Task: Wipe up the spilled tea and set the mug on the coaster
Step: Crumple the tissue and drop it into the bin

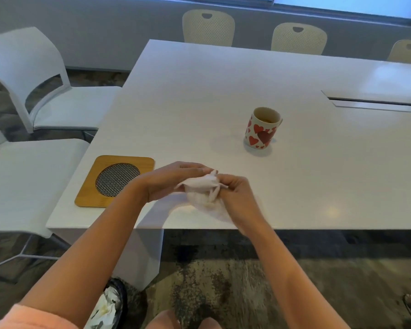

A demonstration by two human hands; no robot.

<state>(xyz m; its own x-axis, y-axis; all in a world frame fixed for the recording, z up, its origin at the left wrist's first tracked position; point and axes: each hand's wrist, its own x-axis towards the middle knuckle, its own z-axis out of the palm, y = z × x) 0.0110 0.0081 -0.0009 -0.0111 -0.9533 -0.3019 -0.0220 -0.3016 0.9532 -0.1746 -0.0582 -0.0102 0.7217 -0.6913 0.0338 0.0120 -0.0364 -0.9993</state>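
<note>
A white mug with red hearts [262,128] stands upright on the white table [199,96], with tea inside it. A square bamboo coaster [115,180] with a round metal mesh centre lies near the table's front left corner, apart from the mug. My left hand [171,180] and my right hand [235,198] are together just above the table's front edge, between the coaster and the mug. Both grip a crumpled white paper towel [202,189]. I cannot make out any spilled tea on the surface.
White chairs [33,74] stand at the table's left, and beige chairs [208,27] line the far side. A cable slot [375,102] is set in the tabletop at the right. A black bin with crumpled paper [107,307] sits on the floor by my left arm.
</note>
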